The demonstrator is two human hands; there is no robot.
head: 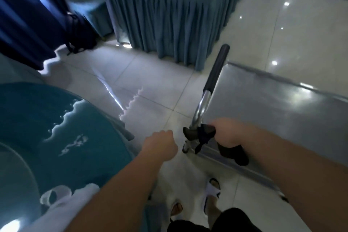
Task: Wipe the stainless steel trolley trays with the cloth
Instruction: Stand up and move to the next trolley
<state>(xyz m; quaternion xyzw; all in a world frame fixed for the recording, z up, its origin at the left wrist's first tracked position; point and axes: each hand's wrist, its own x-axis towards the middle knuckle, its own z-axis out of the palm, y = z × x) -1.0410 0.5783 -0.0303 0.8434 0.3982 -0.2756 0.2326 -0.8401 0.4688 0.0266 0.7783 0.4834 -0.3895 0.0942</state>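
- Bare left hand [162, 144], nearest at six o'clock, is curled into a fist, holding nothing.
- Right hand [228, 134] grips the dark crumpled cloth [205, 135] at the chrome trolley handle's [202, 105] base.
- Flat stainless steel trolley tray [273, 111], three o'clock: wiping seems barely begun.

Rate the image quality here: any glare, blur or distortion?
Head view: dim overall; ceiling lights glare off the trolley tray and floor; the skirted table at top is soft; wide-angle bending shows at the edges; the right hand and dark cloth are slightly smeared.

Banquet hall: skirted table [165, 24], trolley [273, 111].
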